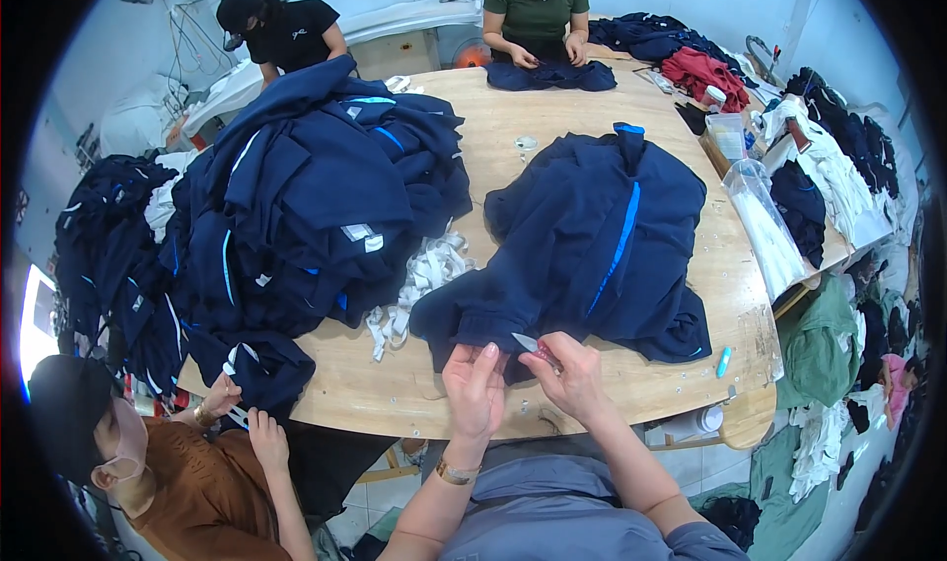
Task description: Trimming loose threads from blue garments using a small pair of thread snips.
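A navy garment [572, 226] with a bright blue stripe lies spread on the table in front of me. My left hand [475, 388] is closed on its near edge, thumb on top of the cloth. In my right hand [572, 379] is a pair of small thread snips [526, 342], its pointed metal blades aimed left toward the cloth by my left thumb. A bit of reddish handle shows between the fingers. Whether the blades touch the fabric, I cannot tell.
A big pile of navy garments [296, 186] covers the table's left side, beside a heap of white strips [434, 265]. A turquoise pen-like object [724, 362] lies right. One co-worker [187, 472] sits near left; two others work at the far side. Clothes and a plastic bag [760, 216] line the right.
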`<control>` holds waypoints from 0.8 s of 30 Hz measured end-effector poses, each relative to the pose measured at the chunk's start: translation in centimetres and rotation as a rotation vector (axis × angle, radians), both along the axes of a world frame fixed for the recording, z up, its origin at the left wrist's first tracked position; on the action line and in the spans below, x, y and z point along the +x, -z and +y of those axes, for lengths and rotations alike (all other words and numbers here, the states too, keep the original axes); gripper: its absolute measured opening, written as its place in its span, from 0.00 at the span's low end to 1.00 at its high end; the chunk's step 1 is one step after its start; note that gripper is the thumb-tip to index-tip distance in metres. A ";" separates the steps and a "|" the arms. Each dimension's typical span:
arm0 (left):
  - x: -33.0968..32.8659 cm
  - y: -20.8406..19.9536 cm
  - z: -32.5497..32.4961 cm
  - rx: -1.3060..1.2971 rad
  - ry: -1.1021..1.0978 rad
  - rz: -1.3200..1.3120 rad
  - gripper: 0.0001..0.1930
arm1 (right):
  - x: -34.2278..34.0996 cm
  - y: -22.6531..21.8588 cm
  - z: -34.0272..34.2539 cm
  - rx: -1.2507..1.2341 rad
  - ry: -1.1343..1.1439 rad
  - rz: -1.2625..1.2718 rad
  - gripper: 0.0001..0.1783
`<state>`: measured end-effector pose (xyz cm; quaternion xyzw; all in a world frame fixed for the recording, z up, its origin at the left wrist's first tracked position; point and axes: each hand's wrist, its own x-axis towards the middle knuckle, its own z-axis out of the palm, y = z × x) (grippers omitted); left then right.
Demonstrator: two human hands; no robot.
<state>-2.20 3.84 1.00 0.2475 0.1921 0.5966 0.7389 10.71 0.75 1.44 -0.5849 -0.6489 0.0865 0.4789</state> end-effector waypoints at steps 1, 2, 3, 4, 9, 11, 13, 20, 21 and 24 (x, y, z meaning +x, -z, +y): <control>0.0 -0.2 0.0 -0.004 0.001 0.013 0.11 | 0.0 -0.1 -0.1 -0.014 0.003 0.081 0.14; 0.0 -0.1 0.1 -0.005 0.001 0.014 0.11 | -0.1 -0.2 -0.2 -0.028 0.006 0.162 0.14; -0.1 0.1 0.1 -0.017 0.021 -0.002 0.11 | -0.1 0.0 -0.3 -0.028 0.006 0.162 0.14; -0.1 0.2 0.2 -0.029 0.044 -0.018 0.12 | -0.2 0.2 -0.3 -0.075 0.004 0.297 0.12; -0.1 -0.2 0.1 -0.019 0.083 -0.008 0.13 | 0.0 0.2 0.3 -0.178 0.004 0.511 0.10; -0.2 -0.2 0.0 -0.020 0.094 -0.014 0.13 | 0.1 0.6 1.2 -0.127 0.004 0.673 0.14; -0.3 0.2 0.0 -0.033 0.094 -0.006 0.14 | 0.2 0.4 1.6 -0.100 -0.006 0.711 0.15; -0.4 0.2 0.0 -0.042 0.077 0.029 0.17 | 0.5 -0.6 1.4 -0.208 -0.060 0.379 0.14; -0.4 0.2 0.1 -0.052 0.071 0.008 0.18 | 0.5 -0.5 1.4 -0.193 -0.073 0.338 0.14; -0.5 0.0 0.2 -0.047 0.071 -0.009 0.18 | 0.5 -0.4 1.3 -0.166 -0.081 0.286 0.11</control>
